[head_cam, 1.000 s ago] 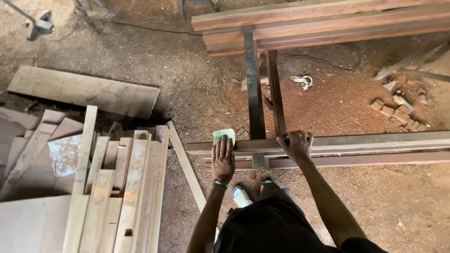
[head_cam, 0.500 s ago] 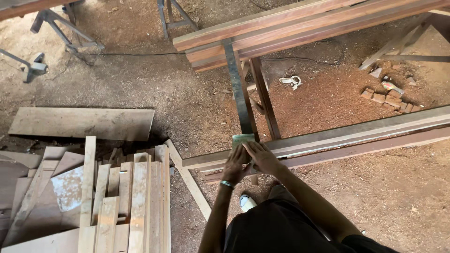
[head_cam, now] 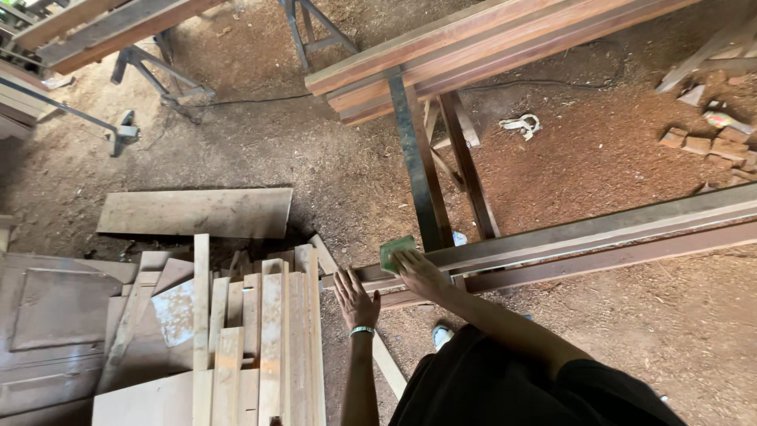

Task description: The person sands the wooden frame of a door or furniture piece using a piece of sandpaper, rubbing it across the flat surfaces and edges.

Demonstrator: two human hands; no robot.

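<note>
Sawdust floor; right hand (head_cam: pixel 418 272) on green sanding block (head_cam: pixel 397 252), long plank (head_cam: pixel 599 237).

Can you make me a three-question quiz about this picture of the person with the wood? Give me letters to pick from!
1. Where does the green pad lie?
A. on the long board
B. on the ground
C. on the stack of planks

2. What colour is the band on the left hand's wrist?
A. red
B. pale green
C. black

3. How is the right hand placed?
A. curled in a fist in the air
B. flat on the board, fingers at the pad
C. holding a hammer

Answers:
1. A, the pad sits on the near end of the board, which rests on a metal stand.
2. B, a thin pale green band circles the wrist.
3. B, the hand lies open on the board with its fingers reaching the pad.
</note>
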